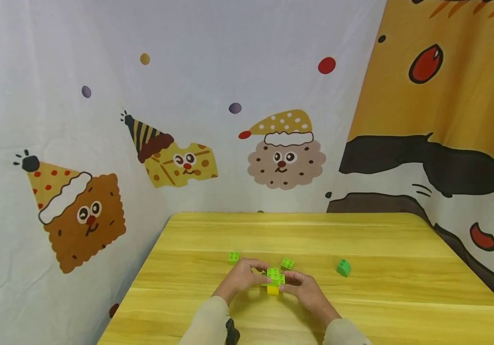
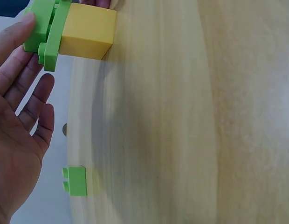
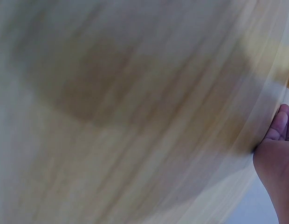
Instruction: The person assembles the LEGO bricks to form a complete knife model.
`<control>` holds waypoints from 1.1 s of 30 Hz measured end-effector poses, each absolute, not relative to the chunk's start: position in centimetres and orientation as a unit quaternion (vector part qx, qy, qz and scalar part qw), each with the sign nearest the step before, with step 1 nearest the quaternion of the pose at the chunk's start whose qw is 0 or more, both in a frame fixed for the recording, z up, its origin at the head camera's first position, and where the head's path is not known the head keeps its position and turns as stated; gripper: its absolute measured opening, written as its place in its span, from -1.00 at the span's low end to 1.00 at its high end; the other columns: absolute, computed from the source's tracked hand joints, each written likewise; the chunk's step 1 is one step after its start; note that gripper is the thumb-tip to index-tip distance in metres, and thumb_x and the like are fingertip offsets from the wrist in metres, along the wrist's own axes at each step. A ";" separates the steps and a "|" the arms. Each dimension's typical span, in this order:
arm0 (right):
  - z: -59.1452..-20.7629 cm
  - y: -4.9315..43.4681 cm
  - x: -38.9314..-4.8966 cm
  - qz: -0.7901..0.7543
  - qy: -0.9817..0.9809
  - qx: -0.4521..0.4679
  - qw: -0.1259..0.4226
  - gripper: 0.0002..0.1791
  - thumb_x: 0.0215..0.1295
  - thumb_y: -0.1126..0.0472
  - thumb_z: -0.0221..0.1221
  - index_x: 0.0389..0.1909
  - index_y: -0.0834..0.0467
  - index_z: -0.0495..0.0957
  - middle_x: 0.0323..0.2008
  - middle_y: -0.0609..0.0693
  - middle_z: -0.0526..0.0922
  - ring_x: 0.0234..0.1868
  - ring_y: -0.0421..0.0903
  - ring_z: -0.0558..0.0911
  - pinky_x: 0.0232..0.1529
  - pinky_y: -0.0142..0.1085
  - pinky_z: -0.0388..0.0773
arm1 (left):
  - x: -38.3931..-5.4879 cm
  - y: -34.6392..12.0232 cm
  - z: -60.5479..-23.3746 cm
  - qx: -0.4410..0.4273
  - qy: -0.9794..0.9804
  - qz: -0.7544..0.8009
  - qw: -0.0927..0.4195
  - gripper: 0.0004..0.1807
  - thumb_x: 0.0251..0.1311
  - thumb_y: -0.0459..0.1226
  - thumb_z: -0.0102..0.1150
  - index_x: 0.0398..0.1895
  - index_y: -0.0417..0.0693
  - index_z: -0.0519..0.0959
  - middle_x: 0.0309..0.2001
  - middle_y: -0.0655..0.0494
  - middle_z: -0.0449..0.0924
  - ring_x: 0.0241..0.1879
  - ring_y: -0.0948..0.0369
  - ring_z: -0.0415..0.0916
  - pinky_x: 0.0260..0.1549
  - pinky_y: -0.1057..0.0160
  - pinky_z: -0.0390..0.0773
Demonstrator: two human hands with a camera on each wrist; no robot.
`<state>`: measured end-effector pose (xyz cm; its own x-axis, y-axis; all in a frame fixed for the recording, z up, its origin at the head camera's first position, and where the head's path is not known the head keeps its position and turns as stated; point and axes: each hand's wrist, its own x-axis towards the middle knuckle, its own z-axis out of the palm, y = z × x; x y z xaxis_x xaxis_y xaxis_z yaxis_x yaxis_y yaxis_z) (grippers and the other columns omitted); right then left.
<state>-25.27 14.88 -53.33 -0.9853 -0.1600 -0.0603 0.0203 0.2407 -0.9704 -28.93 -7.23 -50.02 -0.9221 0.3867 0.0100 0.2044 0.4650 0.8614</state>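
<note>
Between the two hands stands a small stack of toy building bricks: a yellow block (image 2: 87, 31) at the bottom, a flat green plate (image 2: 54, 44) across it and a light green brick (image 1: 272, 274) on top. My left hand (image 1: 244, 277) pinches the top green brick from the left, thumb in front and fingers behind; its two outer fingers extend free in the left wrist view. On the opposite side, my right hand (image 1: 306, 290) holds the stack between thumb and forefinger. The right wrist view shows only part of that hand (image 3: 275, 140) at its edge.
On the wooden table (image 1: 384, 239), one light green brick (image 1: 234, 258) lies beyond the left hand and another green brick (image 1: 287, 263) just behind the stack. Farther right sits a darker green curved brick (image 1: 343, 268). A cartoon-printed cloth (image 1: 212, 57) hangs behind the table.
</note>
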 end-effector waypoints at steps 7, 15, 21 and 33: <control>-53.2 14.9 -25.1 -0.614 0.785 -0.041 0.076 -0.41 0.15 0.02 0.43 0.15 0.22 0.59 0.02 0.07 0.65 0.08 0.06 0.57 0.08 0.02 0.50 | -28.8 -7.1 -50.0 0.182 0.850 0.485 0.094 -0.65 0.05 -0.12 0.50 -0.05 0.13 0.72 -0.13 0.31 0.61 0.00 0.04 0.47 -0.11 0.03 0.48; -53.2 14.8 -25.1 -0.614 0.784 -0.043 0.074 -0.43 0.16 0.04 0.42 0.14 0.23 0.60 0.02 0.08 0.65 0.07 0.06 0.58 0.08 0.02 0.50 | -28.8 -7.1 -50.7 0.187 0.830 0.518 0.091 -0.66 0.11 -0.11 0.46 -0.03 0.08 0.69 -0.14 0.32 0.60 0.00 0.04 0.47 -0.11 0.09 0.46; -53.3 14.8 -25.2 -0.614 0.784 -0.042 0.075 -0.42 0.16 0.02 0.42 0.15 0.23 0.59 0.02 0.08 0.65 0.08 0.06 0.58 0.08 0.02 0.51 | -28.7 -7.0 -50.6 0.187 0.828 0.522 0.085 -0.74 0.12 -0.14 0.45 -0.10 0.14 0.71 -0.16 0.30 0.60 -0.03 0.06 0.49 -0.14 0.13 0.46; -53.3 14.9 -25.1 -0.611 0.787 -0.045 0.072 -0.44 0.21 0.06 0.39 0.16 0.26 0.57 0.02 0.09 0.65 0.06 0.06 0.58 0.04 -0.02 0.54 | -28.7 -6.7 -51.1 0.174 0.829 0.524 0.089 -0.71 0.11 -0.12 0.46 -0.08 0.13 0.69 -0.12 0.27 0.58 -0.03 0.12 0.48 -0.06 0.07 0.47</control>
